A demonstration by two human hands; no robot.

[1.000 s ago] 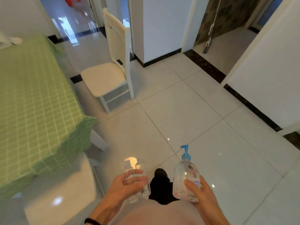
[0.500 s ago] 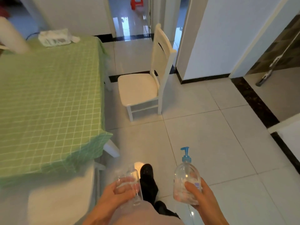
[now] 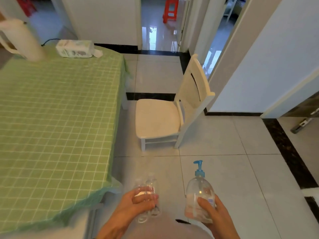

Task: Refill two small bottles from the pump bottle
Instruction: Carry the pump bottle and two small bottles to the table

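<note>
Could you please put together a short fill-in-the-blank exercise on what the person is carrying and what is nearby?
1. The right hand holds the pump bottle, whose pump head is ____ in colour.
2. The left hand grips ____ small bottles.
3. The checked tablecloth to the person's left is ____.
4. Beyond the far doorway stands a stool that is ____.

Missing words: blue; two; green; red.
</note>
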